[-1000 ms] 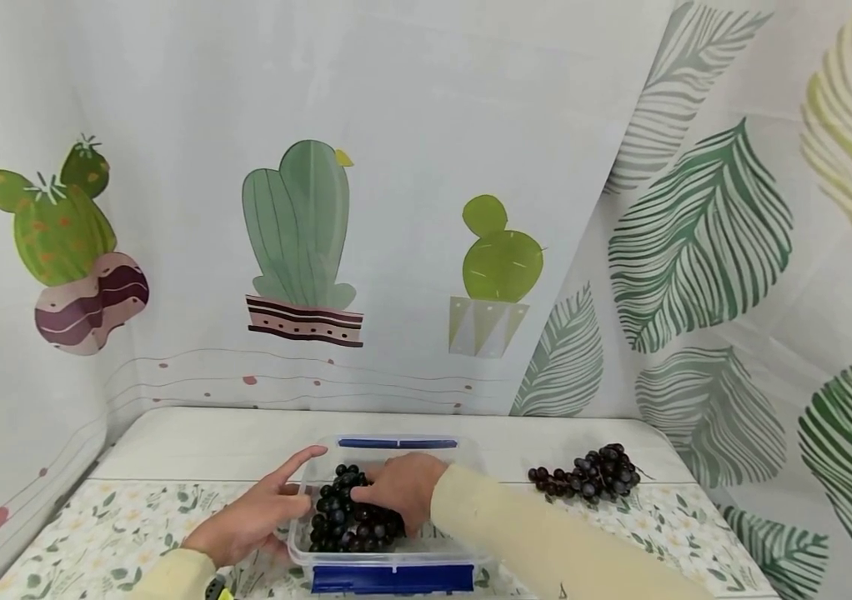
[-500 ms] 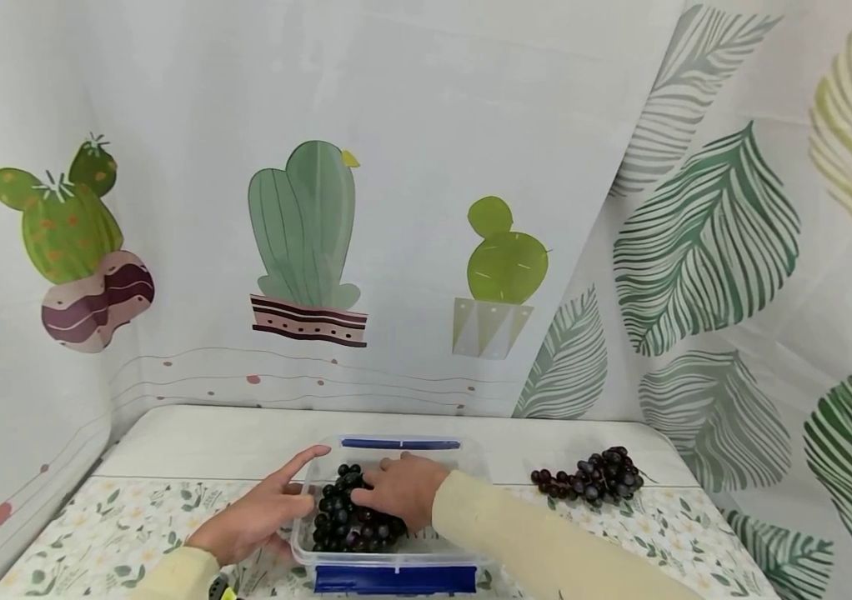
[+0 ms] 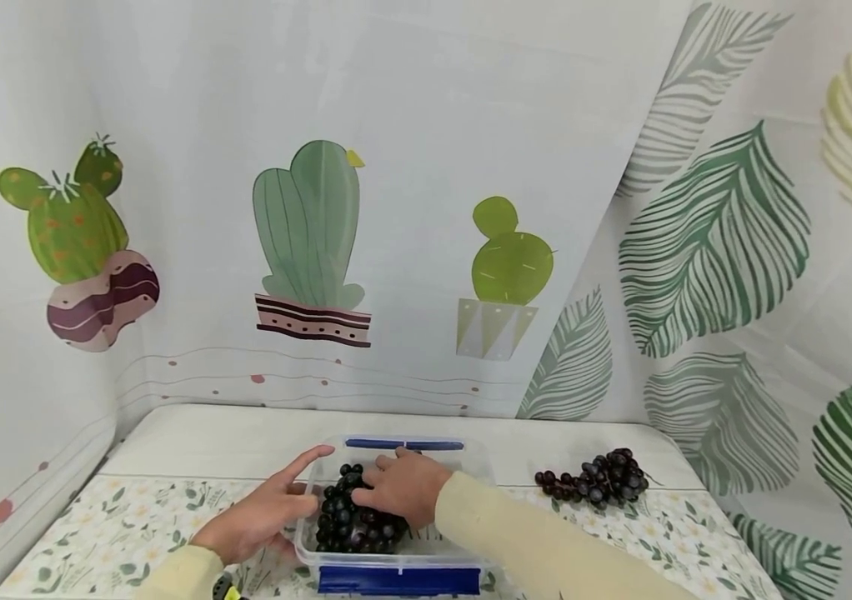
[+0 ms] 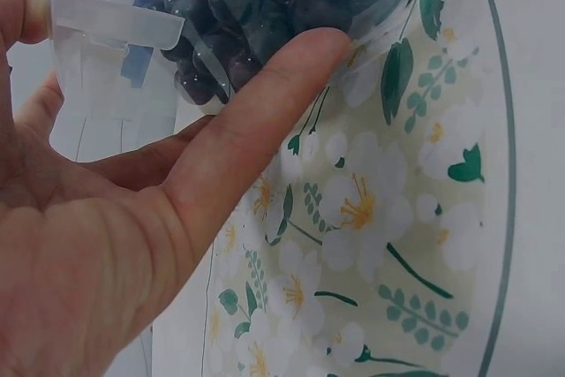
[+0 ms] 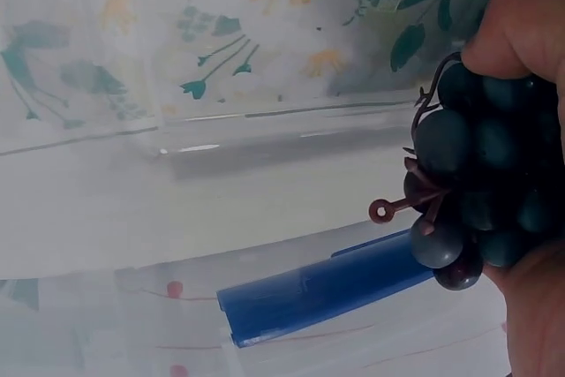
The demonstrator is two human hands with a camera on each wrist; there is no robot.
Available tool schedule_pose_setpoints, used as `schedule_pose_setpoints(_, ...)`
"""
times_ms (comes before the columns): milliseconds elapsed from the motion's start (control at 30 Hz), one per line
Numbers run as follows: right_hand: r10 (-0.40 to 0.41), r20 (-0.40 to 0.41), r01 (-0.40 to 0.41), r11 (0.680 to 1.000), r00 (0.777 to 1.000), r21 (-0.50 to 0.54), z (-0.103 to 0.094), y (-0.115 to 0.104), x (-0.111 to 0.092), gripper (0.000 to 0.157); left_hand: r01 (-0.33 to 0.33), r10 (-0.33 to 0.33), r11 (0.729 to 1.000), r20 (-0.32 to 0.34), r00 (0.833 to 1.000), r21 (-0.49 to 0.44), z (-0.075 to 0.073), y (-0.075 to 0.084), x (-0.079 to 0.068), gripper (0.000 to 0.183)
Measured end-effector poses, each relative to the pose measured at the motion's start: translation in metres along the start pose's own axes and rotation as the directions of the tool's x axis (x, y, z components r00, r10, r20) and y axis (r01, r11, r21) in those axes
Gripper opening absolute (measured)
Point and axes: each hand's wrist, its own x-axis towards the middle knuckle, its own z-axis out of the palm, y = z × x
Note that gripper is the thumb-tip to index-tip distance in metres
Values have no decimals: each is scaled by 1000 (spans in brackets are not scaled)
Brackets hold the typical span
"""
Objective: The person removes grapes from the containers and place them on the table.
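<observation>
A clear plastic box (image 3: 396,562) with blue clip flaps stands on the table, with a bunch of dark grapes (image 3: 351,523) in its left half. My right hand (image 3: 407,487) is inside the box and holds grapes. In the right wrist view, its thumb and fingers lie around dark grapes (image 5: 443,143), whose reddish stem sticks out. My left hand (image 3: 264,512) touches the box's left wall with spread, fairly straight fingers. In the left wrist view, the left thumb (image 4: 265,108) lies along the outside of the box, just under the grapes seen through it.
A second bunch of dark grapes (image 3: 602,479) lies on the table to the right of the box, beyond the right sleeve (image 3: 538,529). A flowered cloth (image 3: 133,521) covers the front of the table. Behind hangs a curtain (image 3: 411,208) printed with cacti and leaves.
My right hand's fingers have shifted slightly toward the back of the box and lie a little higher over the grapes. The left hand keeps its place on the box wall. The whole view drifts slightly.
</observation>
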Motion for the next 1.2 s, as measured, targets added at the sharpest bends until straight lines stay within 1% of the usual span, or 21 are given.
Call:
schedule_pose_setpoints(233, 11, 1, -11, 1000, 1000, -1, -7, 4, -2, 62, -3, 3, 1000, 13, 1000, 0, 0, 0, 1, 87)
schedule_pose_setpoints(433, 15, -16, -15, 1000, 1000, 7, -13, 6, -8, 67, -1, 1, 1000, 17, 1000, 1, 0, 2, 0, 87)
schedule_pose_setpoints(500, 16, -22, -16, 1000, 1000, 1, -14, 7, -9, 66, -1, 1, 1000, 10, 1000, 6, 0, 2, 0, 87)
schedule_pose_setpoints(633, 29, -32, -31, 999, 999, -39, -17, 9, -12, 62, 1, -1, 1000, -3, 1000, 8, 1, 1, 1, 86)
schedule_pose_setpoints(767, 52, -37, -55, 995, 998, -80, -21, 11, -16, 65, 4, -4, 1000, 1, 1000, 5, 1, 0, 0, 87)
schedule_pose_setpoints(867, 56, -40, -60, 994, 998, -92, -24, 14, -18, 66, 2, -2, 1000, 8, 1000, 3, 1, -1, 0, 88)
schedule_pose_setpoints(1200, 54, -76, -64, 989, 996, -132, -36, 19, -28, 59, 2, -2, 1000, 3, 1000, 6, 0, -2, 1, 86)
